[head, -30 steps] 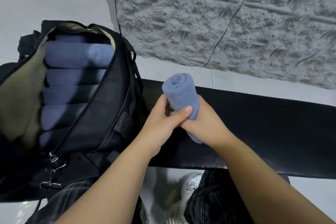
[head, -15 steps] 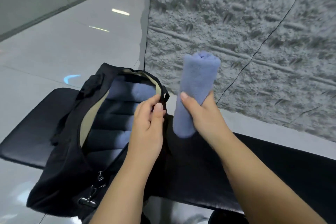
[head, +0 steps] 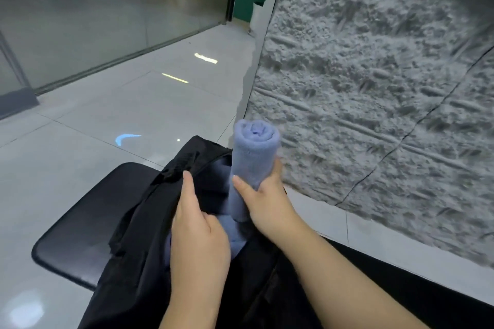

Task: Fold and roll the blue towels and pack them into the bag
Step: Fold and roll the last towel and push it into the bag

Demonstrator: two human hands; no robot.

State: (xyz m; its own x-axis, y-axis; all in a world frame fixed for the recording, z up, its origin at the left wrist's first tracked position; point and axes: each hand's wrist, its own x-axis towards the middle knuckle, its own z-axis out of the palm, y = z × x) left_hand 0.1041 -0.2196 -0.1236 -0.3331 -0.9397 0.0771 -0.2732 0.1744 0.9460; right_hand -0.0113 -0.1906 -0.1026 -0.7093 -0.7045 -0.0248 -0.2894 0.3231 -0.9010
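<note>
From my feed: the right hand (head: 263, 201) is wrapped around a rolled blue towel (head: 252, 160), thumb on the near side and fingers round the back. The roll stands almost upright, spiral end up, with its lower end dipping into the mouth of the black bag (head: 149, 222). The left hand (head: 196, 224) sits at about 9 o'clock from the towel, thumb pointing up along the bag's opening edge. It looks like it's gripping the black fabric there, but the fingers are tucked out of sight so I can't tell for sure. A bit more blue towel (head: 230, 235) shows inside the bag, between the two hands. The bag rests on a black padded bench (head: 77, 235). Rough grey textured wall (head: 374, 88) at 2 o'clock, shiny tile floor (head: 107, 120) at 10.
</note>
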